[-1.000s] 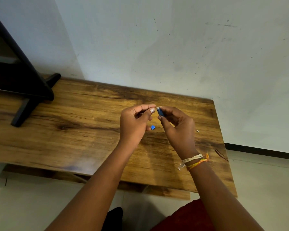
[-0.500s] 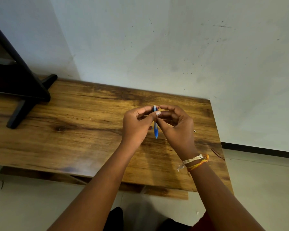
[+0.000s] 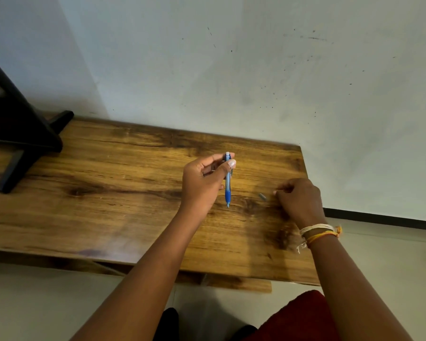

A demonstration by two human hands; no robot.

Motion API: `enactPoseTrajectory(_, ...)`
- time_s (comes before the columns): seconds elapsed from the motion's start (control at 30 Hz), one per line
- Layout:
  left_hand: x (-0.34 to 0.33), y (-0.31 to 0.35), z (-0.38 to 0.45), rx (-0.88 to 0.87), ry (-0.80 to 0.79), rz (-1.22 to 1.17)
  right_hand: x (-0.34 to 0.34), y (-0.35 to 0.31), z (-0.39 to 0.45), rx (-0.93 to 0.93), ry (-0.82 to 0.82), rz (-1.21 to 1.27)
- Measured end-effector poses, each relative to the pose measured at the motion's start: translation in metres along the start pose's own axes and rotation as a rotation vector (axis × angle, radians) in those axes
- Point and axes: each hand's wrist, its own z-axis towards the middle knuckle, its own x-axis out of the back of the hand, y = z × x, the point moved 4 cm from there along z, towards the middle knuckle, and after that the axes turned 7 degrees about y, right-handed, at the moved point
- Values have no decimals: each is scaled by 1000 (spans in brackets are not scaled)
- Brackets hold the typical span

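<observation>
My left hand (image 3: pixel 202 185) pinches a blue pen (image 3: pixel 228 190) near its top, above the wooden table (image 3: pixel 108 193). The pen hangs upright with its tip pointing down. My right hand (image 3: pixel 299 200) is low over the table's right side, with fingers curled and fingertips down by the wood. A small grey piece (image 3: pixel 262 196) lies on the table just left of those fingertips, apart from them. Whether my right fingers pinch anything is hidden.
A black stand (image 3: pixel 22 148) occupies the table's far left corner. The white wall (image 3: pixel 231 70) runs right behind the table. The table's right edge lies just past my right hand, with pale floor (image 3: pixel 391 254) beyond. Red cloth (image 3: pixel 300 316) shows at the bottom.
Both hands were together at the pen. My right hand has let go and moved right and down to the table. My left hand keeps the pen, upright.
</observation>
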Motion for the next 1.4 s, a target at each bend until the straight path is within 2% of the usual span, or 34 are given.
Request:
enactPoseTrajectory(0.23, -10, -4, -1, 10, -23, 15, -2, 3, -1, 23, 46, -28)
enactPoseTrajectory(0.33, -10, -5, -1, 9, -28, 14, -1, -3, -4, 27, 51, 53)
enactPoseTrajectory(0.4, -8, -5, 0, 1, -24, 5, 2, -12, -5, -5, 54, 216)
enactPoseTrajectory(0.53, -5, -6, 1, -3, -4, 76, 8, -42, -15, -81, -12, 709)
enactPoseTrajectory(0.7, -5, -7, 1, -41, -23, 135, 9, -72, -32, 52, -111, 920)
enactPoseTrajectory(0.97, -4, -5, 3, -167, -83, 238, 10, -78, -33, 188, -114, 837)
enactPoseTrajectory(1.4, -3, -3, 3, -229, -94, 351, 11, -78, -31, 275, -63, 728)
